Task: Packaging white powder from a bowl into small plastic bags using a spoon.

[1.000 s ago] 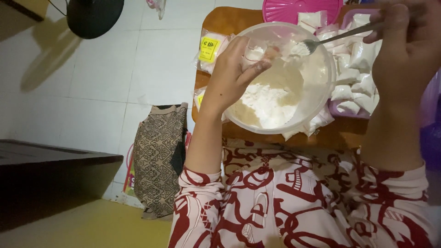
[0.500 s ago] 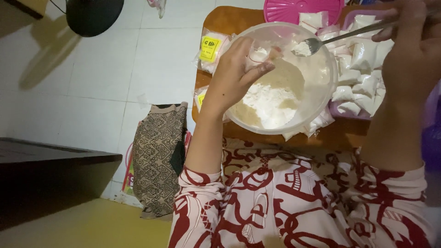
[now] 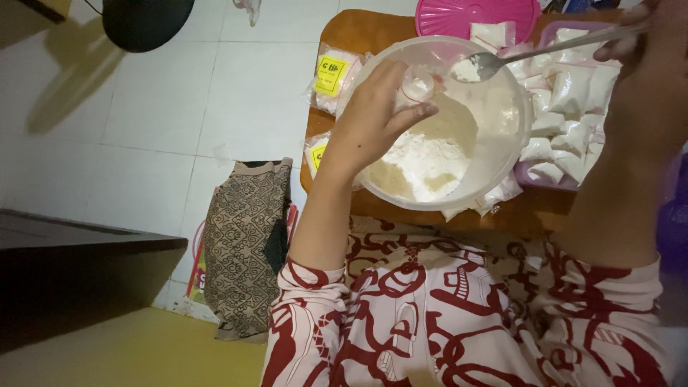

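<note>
**Powder spooned toward a small bag over the bowl**

Left hand (image 3: 373, 125) pinches a small clear plastic bag (image 3: 417, 86) by its mouth, above the large translucent plastic bowl (image 3: 512, 150) of white powder (image 3: 426, 161). Right hand (image 3: 648, 79) is clenched on the handle of a metal spoon (image 3: 494, 64), its loaded tip just beside the bag. Filled white packets (image 3: 573, 93) sit in a purple tray (image 3: 534, 175) beside the bowl.

Judgement: the bag is light, limp and slippery; best held at the rim, kept open. The powder spills easily, so the spoon wants keeping level.

Packets (image 3: 573, 107) crowding bowl (image 3: 459, 193); left floor (image 3: 143, 143) seemingly free.
</note>
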